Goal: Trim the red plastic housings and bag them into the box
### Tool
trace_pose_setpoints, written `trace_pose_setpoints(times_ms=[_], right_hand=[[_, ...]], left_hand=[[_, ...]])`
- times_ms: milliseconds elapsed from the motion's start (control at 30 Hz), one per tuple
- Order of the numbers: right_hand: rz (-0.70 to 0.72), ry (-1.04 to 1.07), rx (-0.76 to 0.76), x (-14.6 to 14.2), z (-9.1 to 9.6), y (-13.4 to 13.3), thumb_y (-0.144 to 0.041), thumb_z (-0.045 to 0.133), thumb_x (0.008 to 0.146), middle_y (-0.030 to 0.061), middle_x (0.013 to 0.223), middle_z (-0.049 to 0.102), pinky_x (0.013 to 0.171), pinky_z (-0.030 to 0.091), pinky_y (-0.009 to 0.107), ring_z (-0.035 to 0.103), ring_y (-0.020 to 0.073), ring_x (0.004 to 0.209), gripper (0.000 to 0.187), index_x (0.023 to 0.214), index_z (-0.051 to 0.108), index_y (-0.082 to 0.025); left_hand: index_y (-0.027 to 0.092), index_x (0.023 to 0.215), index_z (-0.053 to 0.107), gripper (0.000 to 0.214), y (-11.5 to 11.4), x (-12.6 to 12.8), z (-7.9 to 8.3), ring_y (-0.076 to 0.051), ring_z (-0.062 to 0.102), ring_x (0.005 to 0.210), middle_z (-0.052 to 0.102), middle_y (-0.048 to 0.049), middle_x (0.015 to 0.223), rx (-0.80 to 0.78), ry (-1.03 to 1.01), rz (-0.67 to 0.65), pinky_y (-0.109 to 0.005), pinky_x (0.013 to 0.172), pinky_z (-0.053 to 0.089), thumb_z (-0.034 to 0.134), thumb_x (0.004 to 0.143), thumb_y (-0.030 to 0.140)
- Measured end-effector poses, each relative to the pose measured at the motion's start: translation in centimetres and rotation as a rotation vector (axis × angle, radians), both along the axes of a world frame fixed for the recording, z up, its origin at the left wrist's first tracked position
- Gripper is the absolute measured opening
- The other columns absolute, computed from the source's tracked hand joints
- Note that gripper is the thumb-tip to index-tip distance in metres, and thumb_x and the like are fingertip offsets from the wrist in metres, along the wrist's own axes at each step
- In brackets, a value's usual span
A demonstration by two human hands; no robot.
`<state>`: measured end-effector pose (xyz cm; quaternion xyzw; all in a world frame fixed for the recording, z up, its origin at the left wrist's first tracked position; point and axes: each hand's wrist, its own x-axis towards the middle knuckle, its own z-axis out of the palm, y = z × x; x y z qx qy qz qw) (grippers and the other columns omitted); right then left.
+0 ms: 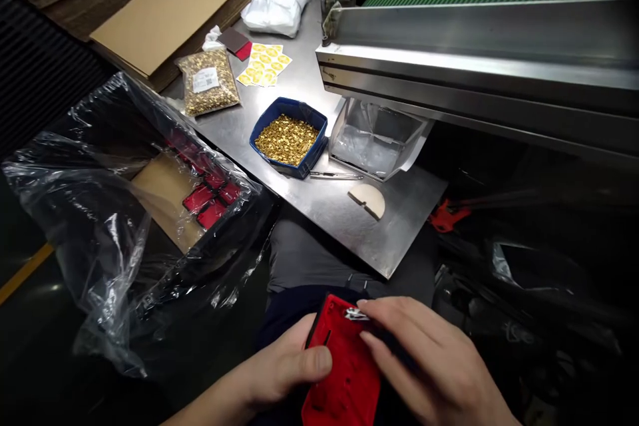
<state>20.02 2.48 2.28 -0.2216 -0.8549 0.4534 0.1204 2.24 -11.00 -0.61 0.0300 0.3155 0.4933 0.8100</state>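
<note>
A red plastic part with slots and small holes rests low in the view, over my lap. My left hand grips its left edge, thumb lying across the face. My right hand covers the part's right side, fingers curled, fingertips at a small silvery piece on its top edge. A blue tray full of small gold pieces stands on the steel table ahead of both hands.
A black tray in clear plastic wrap holds more red parts at left. A bag of gold pieces, yellow stickers, cardboard sheets, a white bag, tweezers, a clear container and a steel machine beam surround the table.
</note>
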Motion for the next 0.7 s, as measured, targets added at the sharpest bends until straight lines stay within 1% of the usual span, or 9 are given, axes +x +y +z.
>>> trace_pose_setpoints(times_ms=[67, 133, 233, 367, 533, 600, 700], right_hand=[[0.059, -0.001, 0.081, -0.57, 0.08, 0.09, -0.016, 0.057, 0.096, 0.0071, 0.111, 0.073, 0.082, 0.061, 0.031, 0.069, 0.0207, 0.096, 0.035, 0.131, 0.061, -0.021], [0.077, 0.023, 0.154, -0.87, -0.09, 0.30, -0.014, 0.054, 0.098, 0.0083, 0.110, 0.073, 0.082, 0.061, 0.031, 0.069, 0.0194, 0.095, 0.032, 0.129, 0.062, -0.016], [0.102, 0.059, 0.219, -1.05, -0.29, 0.44, -0.014, 0.054, 0.099, 0.0093, 0.107, 0.073, 0.079, 0.060, 0.030, 0.069, 0.0184, 0.092, 0.028, 0.124, 0.065, -0.011], [0.126, 0.063, 0.289, -1.16, -0.34, 0.29, -0.014, 0.057, 0.099, 0.0115, 0.104, 0.073, 0.076, 0.060, 0.031, 0.069, 0.0197, 0.090, 0.027, 0.123, 0.066, -0.006], [0.162, 0.051, 0.404, -1.03, -0.26, 0.01, -0.012, 0.058, 0.097, 0.0160, 0.106, 0.074, 0.074, 0.062, 0.036, 0.071, 0.0248, 0.093, 0.030, 0.124, 0.065, -0.001], [0.162, 0.043, 0.440, -0.89, -0.26, -0.18, -0.011, 0.057, 0.098, 0.0168, 0.106, 0.074, 0.075, 0.063, 0.036, 0.071, 0.0252, 0.094, 0.029, 0.124, 0.066, 0.000], [0.157, 0.028, 0.504, -0.67, -0.39, -0.52, -0.011, 0.057, 0.098, 0.0177, 0.108, 0.075, 0.076, 0.064, 0.036, 0.073, 0.0257, 0.095, 0.028, 0.122, 0.066, 0.000]], left_hand=[[0.011, 0.131, 0.060, 0.073, 0.15, 0.01, 0.30, -0.025, 0.068, 0.098, 0.070, -0.0151, 0.111, 0.021, 0.019, -0.024, -0.027, 0.084, 0.049, 0.077, 0.079, 0.059], [0.012, 0.130, 0.061, 0.069, 0.06, 0.02, 0.37, -0.023, 0.068, 0.097, 0.069, -0.0137, 0.110, 0.049, 0.021, -0.044, -0.025, 0.084, 0.048, 0.076, 0.081, 0.059], [0.015, 0.132, 0.059, 0.066, -0.19, -0.04, 0.22, -0.021, 0.066, 0.097, 0.069, -0.0116, 0.108, 0.070, 0.024, -0.038, -0.025, 0.086, 0.047, 0.074, 0.084, 0.057], [0.014, 0.132, 0.058, 0.068, -0.08, -0.24, 0.11, -0.021, 0.065, 0.093, 0.067, -0.0108, 0.102, 0.099, 0.045, -0.057, -0.025, 0.083, 0.047, 0.072, 0.084, 0.060], [0.010, 0.126, 0.062, 0.068, 0.29, -0.44, 0.24, -0.016, 0.059, 0.081, 0.065, -0.0103, 0.097, 0.112, 0.090, -0.087, -0.023, 0.077, 0.046, 0.070, 0.084, 0.063], [0.009, 0.124, 0.062, 0.068, 0.31, -0.41, 0.25, -0.016, 0.057, 0.080, 0.064, -0.0100, 0.096, 0.106, 0.099, -0.092, -0.023, 0.076, 0.045, 0.070, 0.083, 0.064], [0.009, 0.118, 0.064, 0.066, 0.29, -0.30, 0.24, -0.018, 0.056, 0.081, 0.062, -0.0079, 0.088, 0.096, 0.102, -0.101, -0.026, 0.077, 0.044, 0.070, 0.083, 0.065]])
